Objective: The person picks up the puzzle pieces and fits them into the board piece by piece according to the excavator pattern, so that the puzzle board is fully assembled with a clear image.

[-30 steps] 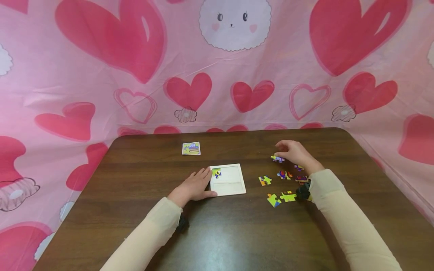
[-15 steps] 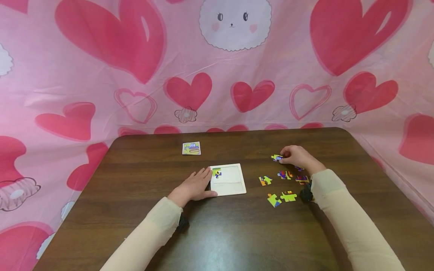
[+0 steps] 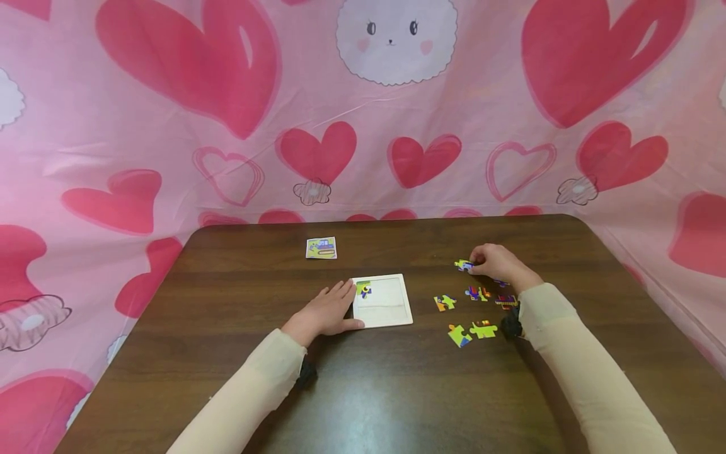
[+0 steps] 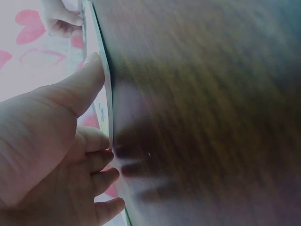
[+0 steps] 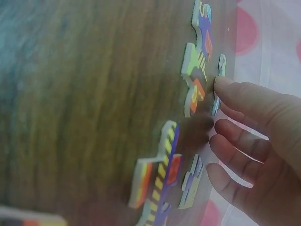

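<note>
A white puzzle tray (image 3: 408, 306) lies on the table, with one green, yellow and purple puzzle piece (image 3: 363, 289) in its upper left corner. My left hand (image 3: 324, 313) rests along the tray's left edge, fingers extended, thumb on the lower edge. Over on the right, my right hand (image 3: 499, 262) pinches a yellow-green and blue puzzle piece (image 3: 462, 265) between thumb and fingers, at table level. In the right wrist view the thumb touches this thin piece (image 5: 222, 66), and the fingertips behind it are partly hidden.
Loose pieces lie below the right hand: an orange-green piece (image 3: 445, 302), a red-blue one (image 3: 478, 293), a yellow-green one (image 3: 483, 330) and several others. A small picture card (image 3: 321, 248) with a vehicle lies behind the tray. A pink heart-patterned cloth (image 3: 363, 189) hangs behind the table.
My right hand has lowered slightly and its fingers have drawn in on the puzzle piece, which has turned a little. The left hand stays on the tray.
</note>
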A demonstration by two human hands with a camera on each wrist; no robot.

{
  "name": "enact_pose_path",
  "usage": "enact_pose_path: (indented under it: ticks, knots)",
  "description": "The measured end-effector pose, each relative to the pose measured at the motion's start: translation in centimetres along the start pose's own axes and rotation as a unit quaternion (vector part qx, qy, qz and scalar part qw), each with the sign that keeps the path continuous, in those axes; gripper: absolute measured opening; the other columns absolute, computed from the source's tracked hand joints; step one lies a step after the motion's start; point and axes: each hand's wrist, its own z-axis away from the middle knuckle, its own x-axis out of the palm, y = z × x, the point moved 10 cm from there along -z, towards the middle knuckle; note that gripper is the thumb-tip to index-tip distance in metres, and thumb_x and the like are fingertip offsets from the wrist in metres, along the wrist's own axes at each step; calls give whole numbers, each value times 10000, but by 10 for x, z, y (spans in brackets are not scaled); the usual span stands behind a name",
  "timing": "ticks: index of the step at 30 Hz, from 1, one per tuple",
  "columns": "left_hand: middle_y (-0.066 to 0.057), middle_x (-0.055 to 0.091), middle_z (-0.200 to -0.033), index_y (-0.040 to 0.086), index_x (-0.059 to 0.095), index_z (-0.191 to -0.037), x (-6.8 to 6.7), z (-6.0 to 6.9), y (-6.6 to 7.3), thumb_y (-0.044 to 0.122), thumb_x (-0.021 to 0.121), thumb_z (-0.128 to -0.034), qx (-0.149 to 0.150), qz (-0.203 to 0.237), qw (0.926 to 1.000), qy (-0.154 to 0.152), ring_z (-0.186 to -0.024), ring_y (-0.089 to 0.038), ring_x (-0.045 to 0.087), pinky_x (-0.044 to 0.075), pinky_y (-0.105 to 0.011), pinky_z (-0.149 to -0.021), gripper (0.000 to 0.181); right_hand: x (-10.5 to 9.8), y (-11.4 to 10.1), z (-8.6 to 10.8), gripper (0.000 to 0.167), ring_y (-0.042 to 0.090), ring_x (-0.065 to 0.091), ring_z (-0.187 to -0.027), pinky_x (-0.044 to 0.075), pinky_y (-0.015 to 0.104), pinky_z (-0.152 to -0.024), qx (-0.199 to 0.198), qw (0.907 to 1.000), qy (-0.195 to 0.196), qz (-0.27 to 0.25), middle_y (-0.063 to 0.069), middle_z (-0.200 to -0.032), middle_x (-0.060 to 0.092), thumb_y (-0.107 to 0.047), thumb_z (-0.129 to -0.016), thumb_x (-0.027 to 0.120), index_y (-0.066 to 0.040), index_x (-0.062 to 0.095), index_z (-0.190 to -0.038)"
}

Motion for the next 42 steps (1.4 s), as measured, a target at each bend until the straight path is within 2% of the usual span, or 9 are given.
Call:
enact_pose_path:
  ticks: [9, 15, 24, 29, 36, 42]
  knots:
    - [-157, 169, -1500, -20, 245, -1433, -1, 1, 2, 479, 562, -873, 22, 9, 10000, -21, -1362, -305, 157, 155, -471, -1068, 815, -1, 4, 0, 198, 241, 544, -766, 455, 436, -726, 112, 9998, 101, -156, 96, -845, 608, -124, -812, 696, 15, 596, -911]
    - [-144, 152, -1506, -5, 230, -1442, 0, 1, 0, 487, 556, -873, -47, -7, 10000, -55, -1367, -295, 139, 142, -466, -1073, 819, -7, -10, 0, 197, 247, 558, -778, 461, 432, -730, -67, 9992, 275, -293, 92, -838, 612, -111, -811, 695, 23, 594, -914]
    - [-145, 164, -1503, -8, 242, -1438, 1, -1, -2, 488, 565, -867, -35, 12, 10000, 19, -1365, -298, 148, 147, -468, -1071, 823, -5, -54, -3, 194, 212, 542, -744, 466, 390, -704, -568, 9961, 510, -452, 56, -805, 600, -93, -786, 728, -3, 603, -905]
    - [-140, 156, -1506, 0, 237, -1442, 2, -2, -2, 493, 563, -866, -47, -3, 10000, 3, -1367, -293, 140, 143, -465, -1073, 826, -1, -84, -5, 202, 201, 541, -737, 472, 376, -701, -805, 9946, 554, -350, 42, -801, 603, -99, -766, 751, -26, 617, -898]
    - [-141, 163, -1505, -2, 244, -1440, 2, -2, -2, 494, 566, -862, -46, 1, 10000, 2, -1366, -295, 146, 149, -466, -1071, 827, 10, -126, -7, 215, 196, 567, -769, 478, 379, -731, -1182, 9918, 470, -118, 26, -820, 605, -123, -767, 756, -42, 616, -909]
    - [-139, 166, -1504, 1, 245, -1441, 1, -2, -2, 499, 564, -862, -77, -29, 10000, -27, -1366, -296, 146, 149, -466, -1071, 827, 31, -154, -8, 226, 171, 552, -765, 483, 339, -726, -1406, 9897, 224, 136, 13, -827, 600, -156, -761, 767, -63, 626, -911]
